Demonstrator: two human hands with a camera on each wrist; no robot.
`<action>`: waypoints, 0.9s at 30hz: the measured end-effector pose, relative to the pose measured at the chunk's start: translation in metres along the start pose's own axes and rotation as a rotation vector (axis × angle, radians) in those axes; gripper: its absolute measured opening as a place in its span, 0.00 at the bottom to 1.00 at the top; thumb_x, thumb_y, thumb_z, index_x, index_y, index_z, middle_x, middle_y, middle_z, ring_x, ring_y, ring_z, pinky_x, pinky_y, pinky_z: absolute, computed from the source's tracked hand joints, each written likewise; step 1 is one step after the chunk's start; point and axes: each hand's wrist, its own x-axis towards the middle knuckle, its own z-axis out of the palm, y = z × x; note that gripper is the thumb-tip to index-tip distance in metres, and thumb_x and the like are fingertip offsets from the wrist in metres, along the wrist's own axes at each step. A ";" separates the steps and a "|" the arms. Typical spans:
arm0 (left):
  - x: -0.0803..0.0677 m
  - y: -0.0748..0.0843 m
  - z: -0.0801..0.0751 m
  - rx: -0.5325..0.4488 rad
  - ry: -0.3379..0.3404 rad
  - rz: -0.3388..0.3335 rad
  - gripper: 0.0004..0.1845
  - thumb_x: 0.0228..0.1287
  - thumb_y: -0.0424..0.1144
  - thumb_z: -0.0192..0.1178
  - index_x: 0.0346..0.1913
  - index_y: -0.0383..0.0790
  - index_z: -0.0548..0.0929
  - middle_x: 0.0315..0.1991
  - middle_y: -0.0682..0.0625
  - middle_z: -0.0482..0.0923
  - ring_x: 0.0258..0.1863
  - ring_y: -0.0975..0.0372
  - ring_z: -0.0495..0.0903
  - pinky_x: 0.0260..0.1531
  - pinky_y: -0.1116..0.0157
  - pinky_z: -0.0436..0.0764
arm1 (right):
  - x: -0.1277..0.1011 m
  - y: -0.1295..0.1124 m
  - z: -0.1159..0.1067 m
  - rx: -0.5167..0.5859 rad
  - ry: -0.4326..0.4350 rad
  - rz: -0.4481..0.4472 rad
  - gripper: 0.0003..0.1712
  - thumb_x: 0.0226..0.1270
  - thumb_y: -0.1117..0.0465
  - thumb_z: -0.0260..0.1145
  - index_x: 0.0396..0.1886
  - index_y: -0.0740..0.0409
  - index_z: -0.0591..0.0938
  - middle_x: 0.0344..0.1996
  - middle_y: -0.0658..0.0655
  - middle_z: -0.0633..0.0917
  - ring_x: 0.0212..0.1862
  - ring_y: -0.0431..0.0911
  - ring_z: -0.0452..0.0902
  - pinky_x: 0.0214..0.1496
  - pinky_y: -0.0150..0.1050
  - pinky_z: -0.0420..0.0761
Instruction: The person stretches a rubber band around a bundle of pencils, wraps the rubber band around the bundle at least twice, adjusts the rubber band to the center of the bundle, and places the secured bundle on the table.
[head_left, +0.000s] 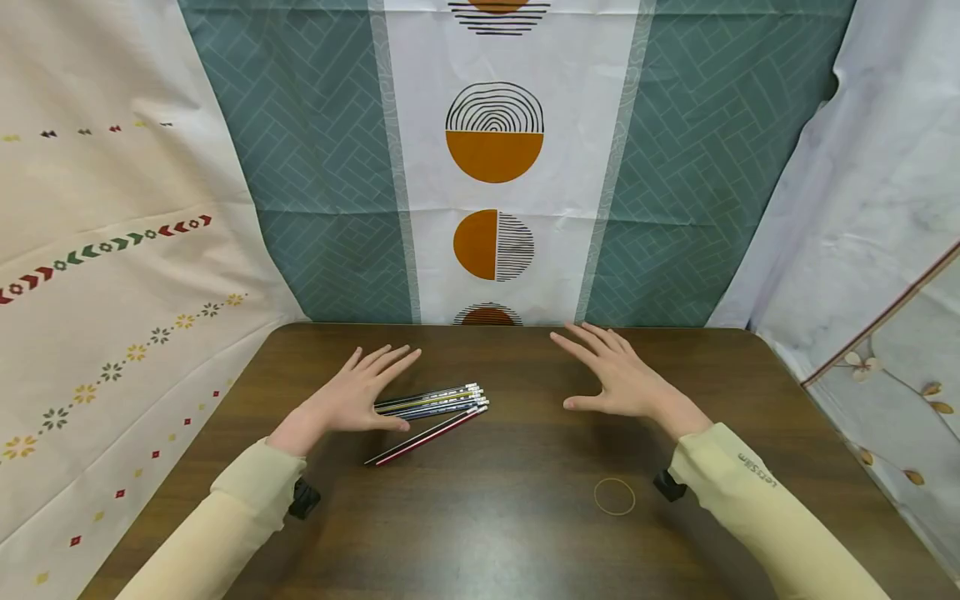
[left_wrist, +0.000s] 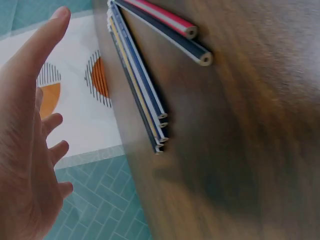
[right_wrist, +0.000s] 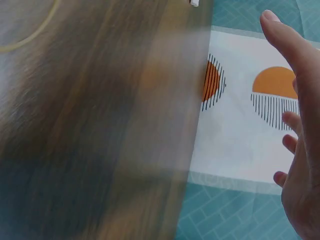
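Several pencils with white eraser ends lie side by side on the table, partly hidden behind my left thumb in the head view. Two more, a dark pencil and a red pencil, lie at an angle to that bunch. My left hand hovers over the bunch's left part, fingers spread, holding nothing. My right hand hangs above the table's right side, fingers spread and holding nothing. A thin yellowish rubber band lies flat on the table, nearer the body than the right hand.
The brown wooden table has a far edge against a patterned curtain. Cream cloth hangs on the left and pale floral cloth on the right. Each wrist carries a small black camera.
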 end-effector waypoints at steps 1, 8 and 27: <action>-0.002 0.000 0.001 -0.011 0.003 -0.002 0.61 0.47 0.70 0.68 0.79 0.59 0.47 0.80 0.50 0.49 0.78 0.44 0.51 0.70 0.31 0.45 | 0.003 -0.001 0.001 -0.001 -0.005 -0.005 0.58 0.55 0.28 0.67 0.80 0.36 0.50 0.80 0.53 0.52 0.79 0.58 0.47 0.73 0.67 0.50; -0.009 -0.002 0.010 -0.116 0.002 -0.002 0.62 0.46 0.70 0.69 0.80 0.52 0.49 0.79 0.44 0.50 0.77 0.44 0.55 0.68 0.31 0.53 | 0.026 -0.006 0.012 0.026 -0.034 -0.016 0.57 0.57 0.28 0.66 0.80 0.34 0.48 0.80 0.50 0.51 0.79 0.57 0.47 0.74 0.65 0.51; -0.012 0.004 0.033 -0.206 -0.062 -0.005 0.65 0.41 0.68 0.74 0.80 0.51 0.49 0.77 0.39 0.53 0.76 0.40 0.55 0.67 0.29 0.52 | 0.080 -0.045 0.049 0.142 -0.085 -0.059 0.56 0.53 0.33 0.72 0.79 0.39 0.56 0.78 0.52 0.59 0.78 0.59 0.52 0.74 0.65 0.55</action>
